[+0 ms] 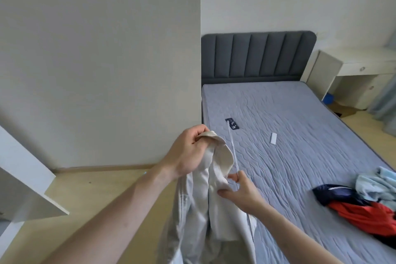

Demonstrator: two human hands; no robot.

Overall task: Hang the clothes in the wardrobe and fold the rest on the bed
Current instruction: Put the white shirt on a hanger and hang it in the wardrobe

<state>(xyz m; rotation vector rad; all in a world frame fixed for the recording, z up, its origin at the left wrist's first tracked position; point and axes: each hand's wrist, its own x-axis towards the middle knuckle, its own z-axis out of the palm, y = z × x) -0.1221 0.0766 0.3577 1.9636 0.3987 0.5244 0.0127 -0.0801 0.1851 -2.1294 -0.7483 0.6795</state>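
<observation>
Bed [278,156] with grey quilted mattress, cream cotton shirt [205,199] held up at its near-left corner.
Heap of navy, red and pale-blue clothes [362,206] unfolded at right edge; white wardrobe door [27,188] ajar at left. Left hand [188,152] curled round the collar; right hand [242,193] pinching a thin clear hanger [234,156] beside the cloth. Likely snag: hanger catching inside the collar, or shirt slipping floorward if the collar grip loosens.

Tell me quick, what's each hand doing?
Left hand: closed, gripping the collar of the white shirt.
Right hand: closed, pinching a thin white hanger against the shirt.
</observation>
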